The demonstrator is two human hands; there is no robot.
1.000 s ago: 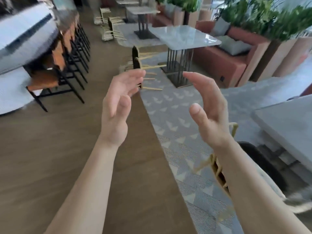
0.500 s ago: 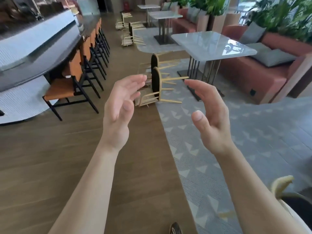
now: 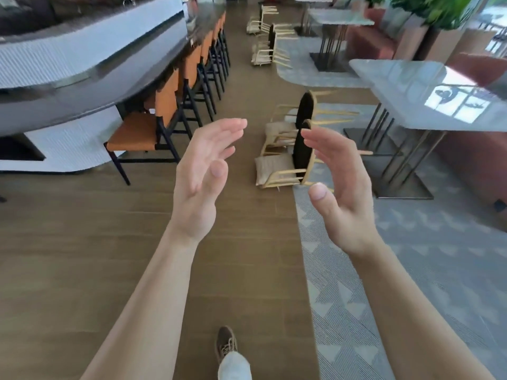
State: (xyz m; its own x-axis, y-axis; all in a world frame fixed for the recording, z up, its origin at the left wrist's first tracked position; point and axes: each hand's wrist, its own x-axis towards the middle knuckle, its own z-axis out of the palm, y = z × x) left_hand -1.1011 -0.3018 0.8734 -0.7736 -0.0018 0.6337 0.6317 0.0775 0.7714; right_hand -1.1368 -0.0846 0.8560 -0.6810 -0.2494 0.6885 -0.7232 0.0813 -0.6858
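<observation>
The left hand (image 3: 203,176) and right hand (image 3: 340,187) are held released, empty; a stumble could be caused by the near tipped chair (image 3: 274,167).

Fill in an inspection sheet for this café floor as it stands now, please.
Surface: brown wood-plank floor meets grey triangle-patterned carpet.
Job's things: two pale wooden chairs with beige cushions and black oval panels, the nearer chair and farther chair, lie tipped over at the carpet edge.
Clutter: more tipped chairs down the aisle.
Grippers: left hand and right hand raised, open, palms facing, holding nothing.
Cables: nothing seen.
Surroundings: curved grey bar counter with orange-seated black stools left; grey marble-top table right; brown shoe below.
</observation>
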